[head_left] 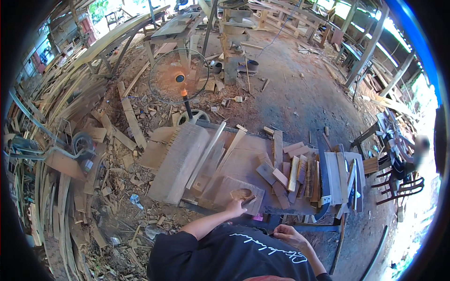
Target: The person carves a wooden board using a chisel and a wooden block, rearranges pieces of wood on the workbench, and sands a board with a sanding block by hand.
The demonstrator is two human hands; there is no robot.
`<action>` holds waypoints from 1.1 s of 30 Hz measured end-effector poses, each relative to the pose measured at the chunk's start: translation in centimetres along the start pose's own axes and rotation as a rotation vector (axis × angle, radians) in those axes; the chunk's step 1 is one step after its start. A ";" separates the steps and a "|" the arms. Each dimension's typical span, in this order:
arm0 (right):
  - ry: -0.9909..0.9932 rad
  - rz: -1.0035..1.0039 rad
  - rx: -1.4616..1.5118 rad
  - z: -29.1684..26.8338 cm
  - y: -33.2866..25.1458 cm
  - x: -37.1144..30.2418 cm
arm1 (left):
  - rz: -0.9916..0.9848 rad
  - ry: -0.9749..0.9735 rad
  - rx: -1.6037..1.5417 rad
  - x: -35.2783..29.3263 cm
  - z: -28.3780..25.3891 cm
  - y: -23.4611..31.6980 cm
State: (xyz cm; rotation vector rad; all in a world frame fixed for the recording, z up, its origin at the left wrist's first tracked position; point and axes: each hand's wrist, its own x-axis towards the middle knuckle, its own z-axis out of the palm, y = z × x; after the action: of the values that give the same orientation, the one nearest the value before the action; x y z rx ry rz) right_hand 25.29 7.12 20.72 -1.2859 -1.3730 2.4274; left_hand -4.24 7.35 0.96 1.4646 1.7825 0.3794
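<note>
My left hand (236, 208) reaches over the near edge of the workbench (243, 150), fingers closed on a small dark, narrow piece (249, 200). Its exact kind is too small to tell. Under it lies a flat square wooden board (227, 188), with a patch of light sawdust (241, 193) beside my fingertips. Close to the front of my dark shirt is my right hand (288, 235), its fingers curled together near the bench's front edge. What they hold, if anything, I cannot make out.
Loose wooden blocks (280, 177) cover the bench's right half, beside a blue metal clamp (323, 187). A wide plank (181, 161) lies at its left. Behind stands a round fan (179, 77). Offcuts litter the floor at left; a dark chair (399, 187) stands at right.
</note>
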 end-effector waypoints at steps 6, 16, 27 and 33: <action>0.073 0.001 0.044 0.7 0.7 0.5 | 0.034 0.028 0.033 0.4 0.7 -0.7; 0.205 -0.042 -0.118 1.7 -1.4 1.0 | -0.013 -0.013 -0.015 -0.6 -1.5 1.5; 0.598 -0.500 -1.332 1.8 -1.6 7.8 | 0.658 -0.025 0.155 -2.1 -2.6 8.7; 0.435 -0.142 -0.850 1.0 0.5 8.2 | 0.827 -0.035 0.106 -2.3 -3.7 11.4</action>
State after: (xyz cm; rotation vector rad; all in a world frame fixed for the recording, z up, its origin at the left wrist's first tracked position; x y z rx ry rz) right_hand 19.50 9.65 15.44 -1.6248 -2.3133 1.3357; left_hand 1.04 9.37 11.72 2.2301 1.1019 0.6647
